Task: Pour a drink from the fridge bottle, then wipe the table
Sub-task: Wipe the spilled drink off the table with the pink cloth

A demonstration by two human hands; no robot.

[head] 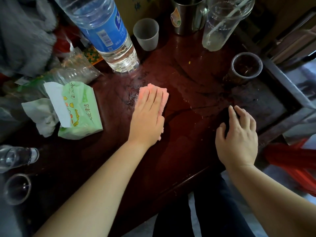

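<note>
Left hand [147, 117] lies flat, fingers straight and together, pressing the pink cloth [164, 97] onto the dark red table [184, 151]. It is a press, not a clench: nothing is curled round the cloth. The right hand [239, 134] rests fingertips-down near the table's right edge, loosely curved, gripping nothing that shows. The bottle [106, 31] stands upright at the back left, just beyond the cloth, and a dark cup [244, 69] sits well to the right, so I judge the pouring done and the wiping under way.

Doing it well looks like this. There is a speckled damp patch [132, 98] just left of the cloth and pale wet streaks [191, 105] between the two hands. Spread the palm's weight evenly so the cloth doesn't bunch, then sweep in overlapping passes toward those streaks. Watch the tissue pack [80, 110] on the left, and steer clear of the bottle's base.
</note>
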